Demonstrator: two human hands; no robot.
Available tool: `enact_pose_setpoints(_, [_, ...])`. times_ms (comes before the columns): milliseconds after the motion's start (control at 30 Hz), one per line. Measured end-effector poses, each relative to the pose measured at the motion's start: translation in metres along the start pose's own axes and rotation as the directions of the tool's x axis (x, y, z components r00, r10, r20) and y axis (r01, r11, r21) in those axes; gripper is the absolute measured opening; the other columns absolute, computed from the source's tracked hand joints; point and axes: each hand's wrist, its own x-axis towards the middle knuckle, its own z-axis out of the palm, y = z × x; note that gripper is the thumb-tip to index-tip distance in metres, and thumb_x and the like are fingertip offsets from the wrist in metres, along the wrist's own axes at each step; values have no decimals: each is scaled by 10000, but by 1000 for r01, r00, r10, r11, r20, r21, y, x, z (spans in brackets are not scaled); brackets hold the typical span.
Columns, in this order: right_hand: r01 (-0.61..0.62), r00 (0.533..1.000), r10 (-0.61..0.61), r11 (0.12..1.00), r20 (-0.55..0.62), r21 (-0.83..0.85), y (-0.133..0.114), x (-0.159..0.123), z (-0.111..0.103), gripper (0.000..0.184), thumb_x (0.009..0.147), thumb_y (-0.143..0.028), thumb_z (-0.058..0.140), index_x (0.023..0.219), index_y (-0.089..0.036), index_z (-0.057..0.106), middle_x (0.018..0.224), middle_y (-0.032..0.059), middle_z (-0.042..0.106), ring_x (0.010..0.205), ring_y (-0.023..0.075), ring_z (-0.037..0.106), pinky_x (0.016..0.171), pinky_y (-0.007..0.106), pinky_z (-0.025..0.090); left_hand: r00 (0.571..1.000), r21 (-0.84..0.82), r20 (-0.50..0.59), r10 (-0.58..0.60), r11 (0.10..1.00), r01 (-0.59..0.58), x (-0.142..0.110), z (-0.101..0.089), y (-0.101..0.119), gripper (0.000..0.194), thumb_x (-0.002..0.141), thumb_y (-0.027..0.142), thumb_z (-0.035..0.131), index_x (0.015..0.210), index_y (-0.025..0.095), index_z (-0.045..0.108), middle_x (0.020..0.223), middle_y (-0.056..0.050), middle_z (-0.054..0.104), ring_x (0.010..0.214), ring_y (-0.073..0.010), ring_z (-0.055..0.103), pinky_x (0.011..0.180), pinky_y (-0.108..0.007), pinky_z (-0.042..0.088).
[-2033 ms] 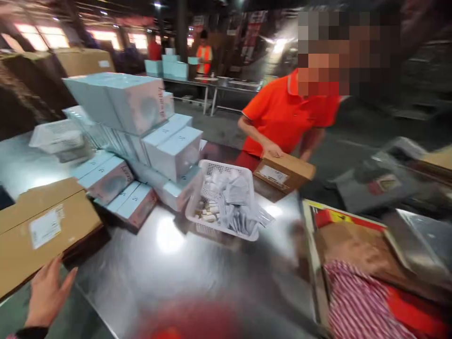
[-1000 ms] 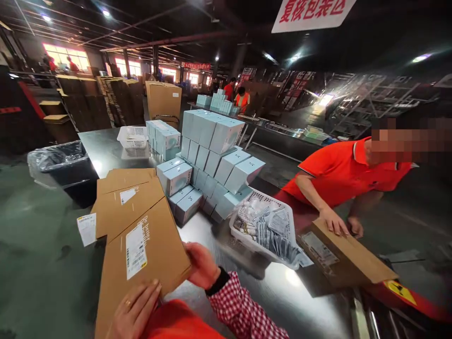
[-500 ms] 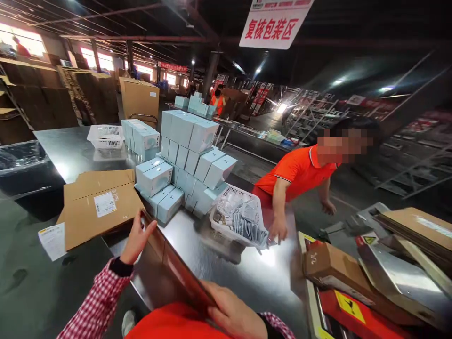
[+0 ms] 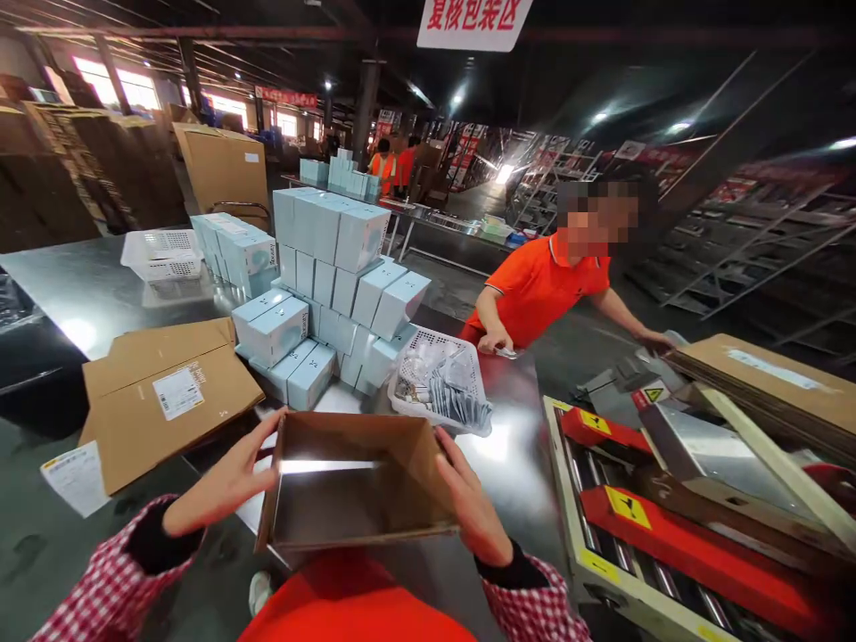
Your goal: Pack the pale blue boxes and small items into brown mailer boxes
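Between my hands is a brown cardboard box (image 4: 365, 526), opened out into a rectangular shape. Looking down through it, I see the dark metal tabletop inside its walls. My left hand (image 4: 231, 477) grips the left wall, thumb and fingers along the edge. On the opposite wall my right hand (image 4: 472, 499) presses with its fingers near the top edge. Just beyond the box stand stacked pale blue product boxes (image 4: 311, 374) and a white plastic basket (image 4: 438, 415) full of small grey packets. To the left lies a flattened carton (image 4: 134, 357) with a white label.
At the right is a red and cream roller machine (image 4: 669, 526) with a brown carton partly inside. A co-worker in an orange shirt (image 4: 528, 290) stands across the metal table (image 4: 60, 272). Another white basket (image 4: 160, 259), a paper sheet (image 4: 77, 477) and a black-lined bin (image 4: 33, 348) are at left.
The box was folded nearly flat and now stands opened between my hands. The co-worker's hand has left the basket with a small item. The carton on the roller machine has moved deeper in.
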Motion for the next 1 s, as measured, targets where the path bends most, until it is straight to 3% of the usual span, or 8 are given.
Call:
enact_pose_setpoints(167, [308,950,-276,895,143,-323,19,3,-6,641,896,-532,507,1465,-245,430,1626,58,197,1506,288,143,1228,530,118,914,287,371,165,915,-282,-39,13,-19,654,980,292,402,1542,346,73,1604,-49,217,1434,-261,291,1110,-459,371])
enact_pose_setpoints(333, [715,689,-576,640,440,-282,6,18,3,429,928,-365,446,1307,-245,607,1481,74,476,1454,271,295,1211,534,144,876,673,207,435,587,-450,-33,49,-19,722,948,170,336,1558,195,-49,1628,-164,4,1481,-353,64,1145,-621,211])
enact_pose_setpoints(500, [479,490,-316,876,812,52,-7,40,47,359,917,-417,448,1001,-203,724,1036,77,732,1089,227,629,1041,434,420,771,726,332,544,374,-577,-1,79,-12,739,921,218,423,1564,200,60,1628,-164,90,1488,-361,102,1166,-609,181])
enact_pose_setpoints(567, [314,544,-273,943,793,109,8,41,58,322,827,-457,543,770,-188,710,784,52,709,789,198,651,808,363,518,753,710,414,512,337,-619,13,98,-16,745,891,282,523,1549,205,181,1611,-180,183,1474,-373,180,1157,-600,222])
enact_pose_setpoints(700, [267,903,-312,946,294,183,30,41,36,346,804,-440,473,531,-229,468,547,6,470,543,147,438,540,288,420,615,546,694,374,283,-788,31,138,-26,646,815,265,671,1419,294,446,1528,-113,417,1402,-331,382,1139,-532,321])
enact_pose_setpoints(833, [273,958,-215,886,-190,373,1,79,-4,254,791,-409,487,608,-236,457,617,3,481,586,147,472,510,253,375,509,422,768,390,290,-859,42,159,-34,540,895,201,551,1413,307,446,1490,-51,482,1386,-281,416,1137,-489,350])
enact_pose_setpoints(933, [99,980,-146,947,134,306,-22,120,-1,323,797,-516,537,699,-213,585,691,15,603,652,153,573,594,281,464,470,356,788,397,329,-875,49,159,-32,461,928,201,505,1386,242,477,1445,-47,536,1358,-262,457,1119,-448,392])
enact_pose_setpoints(1000, [57,854,-94,995,512,87,-24,133,14,461,805,-626,511,738,-192,651,737,18,660,702,157,615,677,305,499,471,334,782,407,365,-869,45,145,-28,418,934,213,499,1351,217,511,1405,-34,577,1326,-223,496,1101,-371,424])
